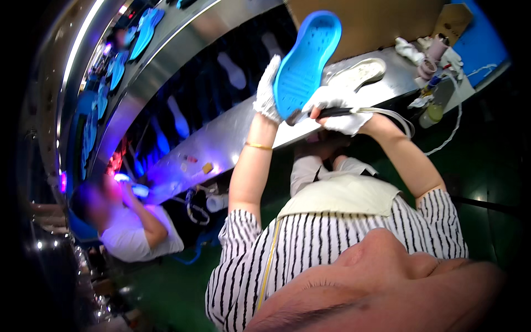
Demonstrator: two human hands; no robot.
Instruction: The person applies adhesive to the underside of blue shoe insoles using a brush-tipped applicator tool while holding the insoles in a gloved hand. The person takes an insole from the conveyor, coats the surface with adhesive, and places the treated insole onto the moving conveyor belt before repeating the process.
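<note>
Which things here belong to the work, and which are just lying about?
In the job:
foot-shaped blue sole, white-gloved left hand
slim black-handled tool, white-gloved right hand
probably the off-white shoe

Apparently lying about:
small yellow block
pinkish cylindrical rolls

Metal bench: runs shiny below left hand and right hand
White shoe: rests just beyond the right hand
Yellow block: lies well left of the left hand
Small reddish piece: lies farther left, near the block
</note>
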